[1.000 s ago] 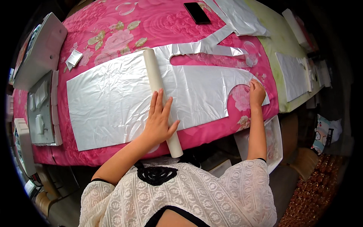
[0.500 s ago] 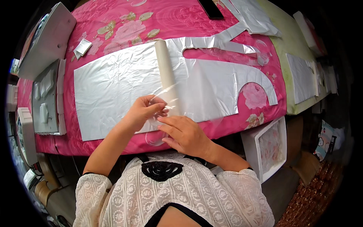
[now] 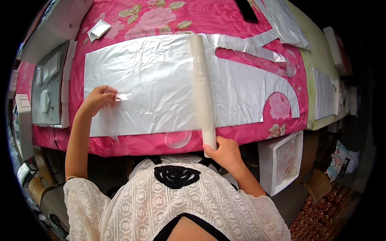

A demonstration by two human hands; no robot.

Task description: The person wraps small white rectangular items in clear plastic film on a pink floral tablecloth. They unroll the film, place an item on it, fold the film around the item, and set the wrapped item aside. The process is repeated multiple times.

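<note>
While the roll of clear film (image 3: 202, 92) lies across the silver sheet (image 3: 148, 80), running from the far edge of the bed toward the near edge, its near end sticks out over that edge. The right hand (image 3: 226, 152) is closed around this near end, fingers wrapped on the tube. Film drawn off the roll stretches leftward over the sheet, and the left hand (image 3: 97, 99) pinches its loose end (image 3: 122, 97) between thumb and fingertips near the sheet's left edge. The silver sheet rests on a pink flowered cover (image 3: 132, 20), and its right part is cut into a curved shape with a long slot. Silver offcuts (image 3: 265, 38) lie toward the far right corner, beside a black phone (image 3: 246, 10). A small folded silver piece (image 3: 99, 29) sits near the far left corner. White foam trays (image 3: 48, 88) stand beyond the left edge.
</note>
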